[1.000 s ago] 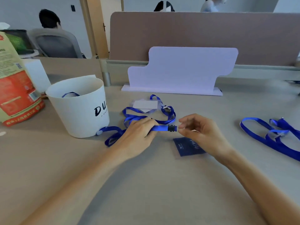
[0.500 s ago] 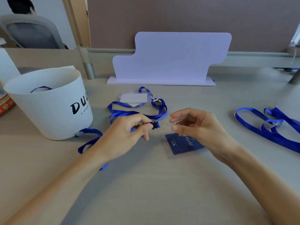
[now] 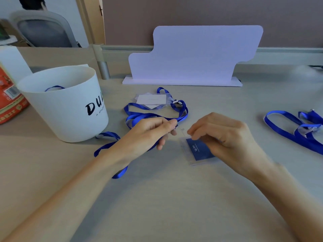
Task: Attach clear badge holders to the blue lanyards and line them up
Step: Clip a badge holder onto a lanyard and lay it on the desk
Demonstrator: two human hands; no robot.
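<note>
My left hand [image 3: 150, 132] pinches the clip end of a blue lanyard [image 3: 120, 172] whose strap trails back under my wrist. My right hand [image 3: 222, 135] pinches the top edge of a clear badge holder [image 3: 197, 151] with a dark blue card inside, lying on the desk. The two hands are a few centimetres apart. Behind them lies another blue lanyard [image 3: 181, 112] clipped to a clear holder [image 3: 151, 99] with a white card. More loose blue lanyards [image 3: 286, 126] lie at the right.
A white bucket [image 3: 70, 109] with a lanyard inside stands at the left, an orange bag [image 3: 10, 102] beyond it. A white shaped board [image 3: 192, 55] stands at the back against a brown divider. Bare desk [image 3: 166, 206] stretches in front of my hands.
My left hand slid along the strap to the clip end and drew it left. My right hand dropped from the clip onto the badge holder's top edge.
</note>
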